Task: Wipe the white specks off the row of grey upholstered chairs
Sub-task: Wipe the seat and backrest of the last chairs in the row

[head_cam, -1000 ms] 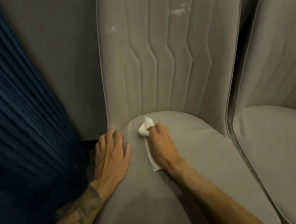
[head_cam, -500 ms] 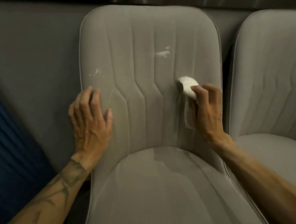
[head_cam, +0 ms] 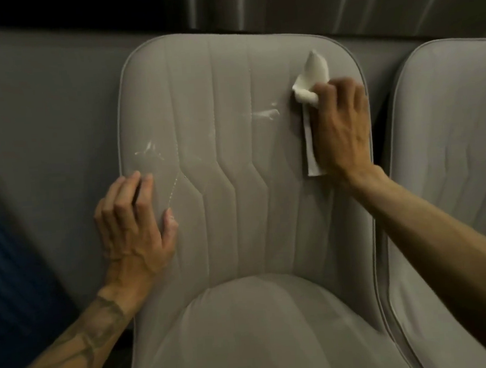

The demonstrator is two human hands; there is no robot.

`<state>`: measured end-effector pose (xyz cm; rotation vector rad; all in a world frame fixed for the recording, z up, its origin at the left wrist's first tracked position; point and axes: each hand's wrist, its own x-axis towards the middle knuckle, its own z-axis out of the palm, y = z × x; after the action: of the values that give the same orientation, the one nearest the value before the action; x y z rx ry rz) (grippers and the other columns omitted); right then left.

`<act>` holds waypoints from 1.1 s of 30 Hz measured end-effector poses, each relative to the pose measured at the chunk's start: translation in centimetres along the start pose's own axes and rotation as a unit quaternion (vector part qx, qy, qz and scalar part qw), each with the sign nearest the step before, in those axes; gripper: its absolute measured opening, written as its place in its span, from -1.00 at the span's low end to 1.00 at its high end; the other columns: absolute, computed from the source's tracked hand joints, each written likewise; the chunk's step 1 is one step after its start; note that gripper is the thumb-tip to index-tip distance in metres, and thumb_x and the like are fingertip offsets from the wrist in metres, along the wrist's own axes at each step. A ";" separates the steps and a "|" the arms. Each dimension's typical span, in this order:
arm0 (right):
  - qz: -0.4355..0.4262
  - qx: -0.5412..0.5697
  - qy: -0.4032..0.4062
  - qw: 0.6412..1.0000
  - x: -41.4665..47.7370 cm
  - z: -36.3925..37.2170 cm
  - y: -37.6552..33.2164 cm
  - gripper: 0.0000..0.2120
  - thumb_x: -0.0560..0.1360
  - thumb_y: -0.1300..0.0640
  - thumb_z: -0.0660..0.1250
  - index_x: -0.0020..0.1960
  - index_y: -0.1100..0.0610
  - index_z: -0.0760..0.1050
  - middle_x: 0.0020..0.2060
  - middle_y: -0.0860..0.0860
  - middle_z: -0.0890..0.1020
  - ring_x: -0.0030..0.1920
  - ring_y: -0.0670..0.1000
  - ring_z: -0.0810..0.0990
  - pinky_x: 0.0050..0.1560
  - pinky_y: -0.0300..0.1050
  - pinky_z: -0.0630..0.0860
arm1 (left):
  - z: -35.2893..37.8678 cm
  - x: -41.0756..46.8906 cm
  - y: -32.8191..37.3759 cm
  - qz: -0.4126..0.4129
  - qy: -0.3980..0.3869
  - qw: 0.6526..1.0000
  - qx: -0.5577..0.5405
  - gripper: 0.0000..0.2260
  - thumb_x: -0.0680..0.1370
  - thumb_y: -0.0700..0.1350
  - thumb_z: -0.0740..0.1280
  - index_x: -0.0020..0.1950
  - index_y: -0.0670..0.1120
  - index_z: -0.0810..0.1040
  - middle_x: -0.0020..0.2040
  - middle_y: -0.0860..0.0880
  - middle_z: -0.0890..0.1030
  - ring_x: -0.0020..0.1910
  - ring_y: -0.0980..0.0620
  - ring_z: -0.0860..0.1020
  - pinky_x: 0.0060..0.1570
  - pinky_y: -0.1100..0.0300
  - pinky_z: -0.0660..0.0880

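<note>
Since half a second ago the right hand has climbed to the upper right corner of the chair backrest, fingers curled round a folded white tissue pressed to the fabric. The left hand lies flat, holding nothing, on the backrest's lower left edge. Wiping is under way: a central smear and a left-edge smear remain on the backrest, so next the tissue likely must sweep leftward, firmly, across the central one.

left hand on chair backrest's left, second chair rightward
</note>
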<state>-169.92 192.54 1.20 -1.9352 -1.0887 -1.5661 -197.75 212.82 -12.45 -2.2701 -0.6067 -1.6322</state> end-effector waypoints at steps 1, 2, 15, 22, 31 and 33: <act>0.031 0.007 0.006 0.999 -0.4 -0.1 -0.1 -0.80 0.65 0.11 0.21 0.22 0.17 0.38 0.10 0.20 0.45 0.02 0.17 0.37 0.02 0.06 0.37 | 0.0 0.0 -0.1 0.001 0.000 1.000 0.002 -0.46 0.62 -0.07 0.29 0.55 -0.28 0.35 0.46 -0.22 0.31 0.44 -0.32 0.33 0.37 -0.29 0.34; 0.043 0.015 0.001 0.999 -1.5 -0.4 -0.3 -0.82 0.65 0.11 0.20 0.21 0.18 0.39 0.07 0.21 0.46 -0.01 0.17 0.37 0.01 0.05 0.35 | 0.1 0.0 -0.1 0.004 -0.002 1.000 0.002 -0.46 0.62 -0.06 0.28 0.55 -0.27 0.34 0.46 -0.22 0.31 0.44 -0.32 0.33 0.37 -0.29 0.34; 0.082 0.078 0.034 0.993 3.7 -1.5 2.7 -0.70 0.63 0.02 0.22 0.30 -0.11 0.19 0.19 0.19 0.42 0.17 0.15 0.38 0.13 -0.03 0.27 | -0.3 0.2 -0.6 -0.001 0.004 1.000 -0.001 -0.45 0.64 -0.05 0.26 0.59 -0.26 0.32 0.46 -0.27 0.35 0.46 -0.34 0.34 0.42 -0.26 0.30; 0.086 0.143 0.042 0.985 5.2 -1.5 3.6 -0.80 0.58 0.14 0.24 0.18 0.18 0.44 0.14 0.18 0.46 0.10 0.14 0.43 0.11 0.08 0.46 | -0.3 0.3 -0.5 0.000 0.002 1.000 -0.011 -0.47 0.65 -0.06 0.24 0.57 -0.28 0.32 0.46 -0.27 0.34 0.46 -0.35 0.32 0.44 -0.29 0.32; 0.095 0.084 0.025 0.992 4.8 -1.5 3.1 -0.71 0.68 0.01 0.13 0.14 0.23 0.45 0.10 0.20 0.50 0.04 0.18 0.46 0.06 0.07 0.41 | -0.7 0.4 -0.2 0.005 -0.002 1.000 -0.005 -0.47 0.65 -0.07 0.23 0.57 -0.30 0.32 0.45 -0.30 0.34 0.45 -0.38 0.33 0.46 -0.24 0.29; 0.103 0.057 0.040 0.992 4.8 -1.7 2.8 -0.67 0.68 -0.02 0.15 0.09 0.26 0.46 0.12 0.22 0.50 0.09 0.21 0.47 0.12 0.05 0.37 | -0.6 0.3 -0.2 0.005 0.002 1.000 -0.006 -0.47 0.65 -0.07 0.23 0.57 -0.30 0.32 0.45 -0.30 0.35 0.45 -0.38 0.33 0.46 -0.24 0.28</act>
<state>-168.47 191.11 6.66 -1.8297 -0.8934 -1.4248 -198.27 212.72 -11.97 -2.2752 -0.5862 -1.6397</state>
